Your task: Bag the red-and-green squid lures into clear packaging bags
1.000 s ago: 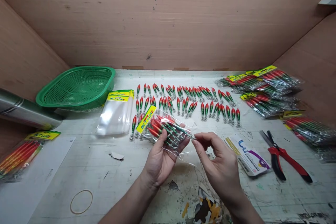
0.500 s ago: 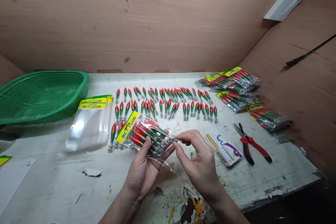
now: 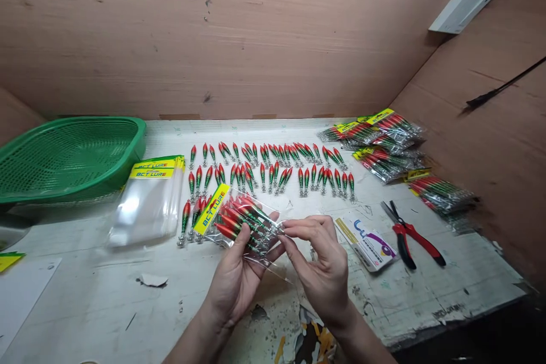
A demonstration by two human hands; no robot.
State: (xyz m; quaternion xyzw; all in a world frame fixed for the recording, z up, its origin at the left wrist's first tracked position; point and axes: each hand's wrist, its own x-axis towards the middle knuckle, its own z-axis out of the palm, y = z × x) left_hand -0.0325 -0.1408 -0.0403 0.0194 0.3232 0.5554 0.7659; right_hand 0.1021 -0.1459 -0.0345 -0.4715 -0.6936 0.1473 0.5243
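Observation:
My left hand is closed around a clear plastic bag with a yellow header reading BCT LURE, thumb on top and fingers beneath. Inside lie several red-and-green fishing lures, their red ends toward the header and metal hooks toward the right. At that hook end, my right hand pinches the bag's edge between thumb and fingertips; whether a hook is also in the pinch is hidden. Behind the bag, loose lures stand in rows across the white table, some partly covered by it.
Flat unfilled bags lie stacked at left beside a green basket. Filled bags are piled at back right. Red-handled pliers and a printed card box rest right of my hands. A paper scrap sits front left.
The right fingers have shifted slightly left, closer against the hook end of the bag. The left hand keeps its hold, and the whole view has shifted slightly.

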